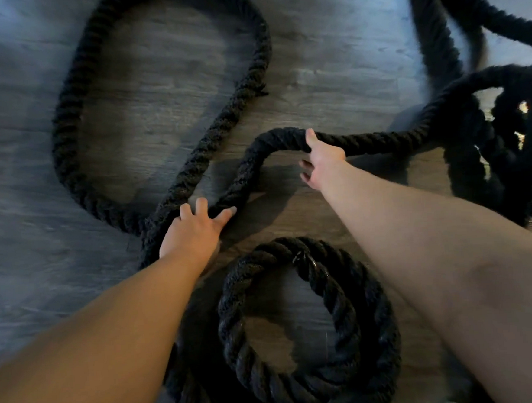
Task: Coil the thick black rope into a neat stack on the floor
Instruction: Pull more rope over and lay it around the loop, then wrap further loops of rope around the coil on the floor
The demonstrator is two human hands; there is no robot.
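A thick black twisted rope (73, 120) lies over the grey wood floor in one large loop at the upper left. A round coil (338, 306) of the same rope, a few turns high, sits near the bottom centre between my forearms. My left hand (197, 229) grips the rope where two strands run side by side just above the coil. My right hand (321, 159) holds a raised bend of the rope, thumb over the top. From there the rope runs right into a loose tangle (503, 140).
The grey wood-plank floor (328, 71) shows between the loops. More rope strands (441, 25) run off the top right corner. A frayed spot (258, 87) sticks out from the big loop's right side.
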